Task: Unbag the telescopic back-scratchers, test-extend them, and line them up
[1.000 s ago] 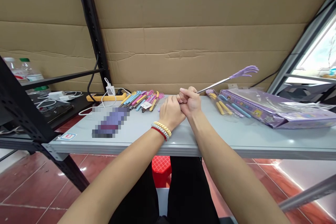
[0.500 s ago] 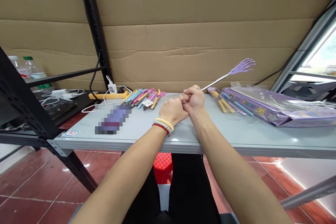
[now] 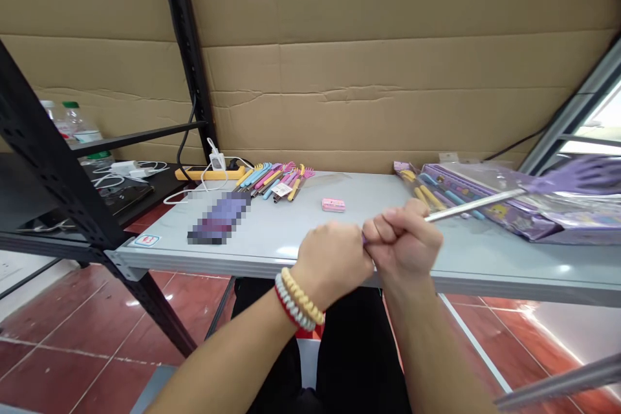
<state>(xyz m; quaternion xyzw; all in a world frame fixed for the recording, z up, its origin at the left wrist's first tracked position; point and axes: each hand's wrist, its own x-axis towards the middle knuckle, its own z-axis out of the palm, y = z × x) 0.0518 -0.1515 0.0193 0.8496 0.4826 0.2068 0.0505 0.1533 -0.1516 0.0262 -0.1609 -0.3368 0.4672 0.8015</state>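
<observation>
Both my hands are closed around a purple back scratcher [image 3: 475, 205] with a silver rod and a hand-shaped head. My left hand [image 3: 334, 259], with coiled bands at the wrist, grips the handle end, which is mostly hidden by the fingers. Pressed close beside it, my right hand [image 3: 407, 239] is wrapped round the scratcher where the rod emerges. The purple head, blurred by motion, points right over a purple package. On the table behind my hands lies a small pink box [image 3: 334, 205]. Farther back is a pile of coloured back scratchers [image 3: 276, 181] with a white tag.
A pixelated dark object [image 3: 220, 217] lies on the grey table [image 3: 272, 233]. Bagged scratchers [image 3: 427, 193] and a purple package [image 3: 514, 217] occupy the right side. A yellow power strip [image 3: 211, 173] with white cables sits at the back left, beside a black shelf post [image 3: 187, 45].
Both hands have moved nearer to me and to the right, and the scratcher has swung lower and rightward. The pink box has come into sight behind them. The view has shifted slightly.
</observation>
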